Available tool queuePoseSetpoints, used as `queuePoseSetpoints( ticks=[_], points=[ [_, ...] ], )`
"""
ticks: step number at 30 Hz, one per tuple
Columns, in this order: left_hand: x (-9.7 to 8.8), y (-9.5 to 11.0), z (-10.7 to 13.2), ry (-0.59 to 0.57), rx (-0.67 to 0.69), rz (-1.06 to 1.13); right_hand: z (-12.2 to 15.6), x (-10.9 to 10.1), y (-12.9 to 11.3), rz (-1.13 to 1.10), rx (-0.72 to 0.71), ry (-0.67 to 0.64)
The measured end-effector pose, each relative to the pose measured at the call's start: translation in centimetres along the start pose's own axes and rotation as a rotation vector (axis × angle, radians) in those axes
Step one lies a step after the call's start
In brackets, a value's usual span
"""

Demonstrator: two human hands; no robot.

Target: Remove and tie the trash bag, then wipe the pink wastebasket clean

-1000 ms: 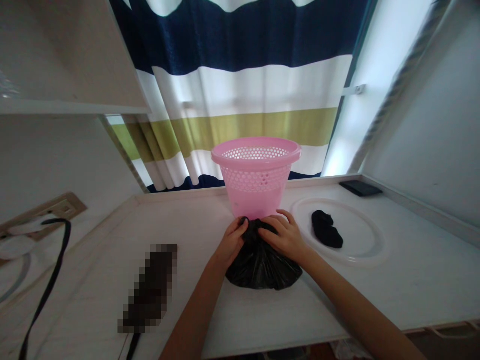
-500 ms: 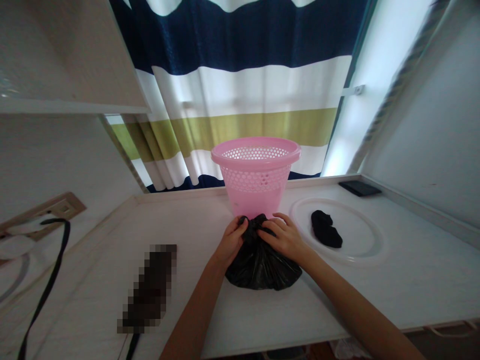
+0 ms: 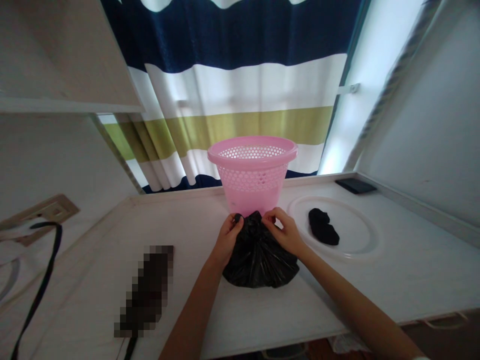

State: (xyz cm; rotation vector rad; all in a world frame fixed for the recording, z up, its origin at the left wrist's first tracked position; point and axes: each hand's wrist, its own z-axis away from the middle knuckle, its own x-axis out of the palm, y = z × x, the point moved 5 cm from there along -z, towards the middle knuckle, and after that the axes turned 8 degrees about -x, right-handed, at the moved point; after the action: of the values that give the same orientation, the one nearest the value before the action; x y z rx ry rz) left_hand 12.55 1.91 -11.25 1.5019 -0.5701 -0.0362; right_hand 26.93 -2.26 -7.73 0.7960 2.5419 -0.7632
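Right hand has curled inward, pinching glossy, pleated bag | left hand pinching its bunched top | perforated pink basket behind

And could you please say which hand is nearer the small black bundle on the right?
Right. The right hand is left of the small black bundle, the left hand farther left, across the black bag.

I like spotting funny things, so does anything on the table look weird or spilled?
Yes: the dark thing on the left of the white table shows only as blocky squares, so I can't tell what it is. I see no spill, and the pink basket stands upright behind the bunched black bag.
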Motion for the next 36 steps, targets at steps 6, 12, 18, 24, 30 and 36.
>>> queuePoseSetpoints(
  ticks=[6,12,18,24,30,36],
  points=[
    [0.1,-0.1,0.1,-0.006,-0.013,-0.023,0.0,-0.1,-0.9,0.070,-0.061,-0.078],
    [-0.1,-0.1,0.0,0.010,-0.015,-0.052,0.5,1.1,-1.7,0.227,-0.121,-0.211],
    [0.1,0.1,0.1,-0.003,-0.029,-0.028,0.4,1.4,-0.8,0.055,0.085,-0.209],
    [0.4,0.3,0.2,-0.023,-0.018,-0.082,0.6,1.6,0.6,-0.288,0.350,-0.192],
    [0.6,0.2,0.1,-0.019,-0.013,-0.152,1.6,2.8,1.5,-0.698,0.716,-0.204],
    [0.3,0.0,0.0,0.005,-0.008,-0.163,1.4,2.3,1.4,-0.669,0.697,-0.199]
  ],
)
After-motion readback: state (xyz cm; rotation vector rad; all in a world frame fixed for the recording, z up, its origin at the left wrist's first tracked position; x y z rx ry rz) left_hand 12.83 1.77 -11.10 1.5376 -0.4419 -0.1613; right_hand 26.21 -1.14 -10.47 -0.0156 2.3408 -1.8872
